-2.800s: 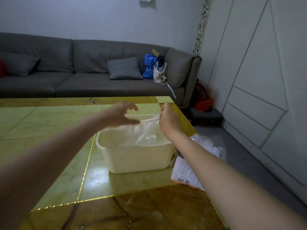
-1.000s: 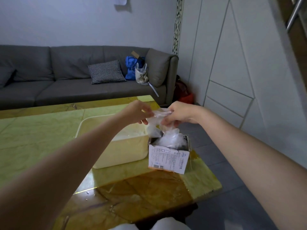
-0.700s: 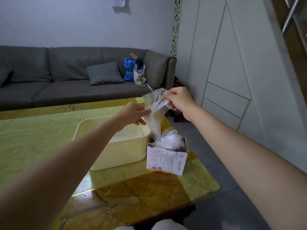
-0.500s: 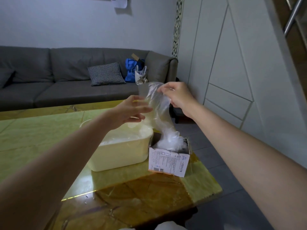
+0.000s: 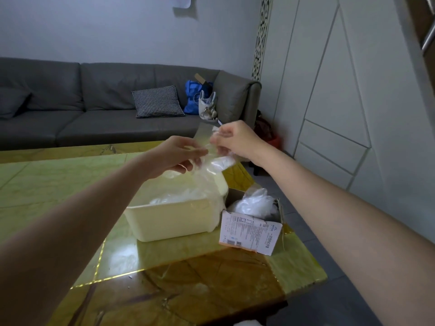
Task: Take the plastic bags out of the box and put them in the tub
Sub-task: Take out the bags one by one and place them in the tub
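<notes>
The left hand (image 5: 175, 156) and the right hand (image 5: 231, 140) both pinch one clear plastic bag (image 5: 204, 168), held above the cream tub (image 5: 169, 220), which already holds some film. Right of the tub, the torn cardboard box (image 5: 250, 234) holds more bags (image 5: 255, 203). The limp bag hangs at the tub's right rim; released there, it could drape outside or slide toward the box. How many bags lie in either container is hard to make out.
</notes>
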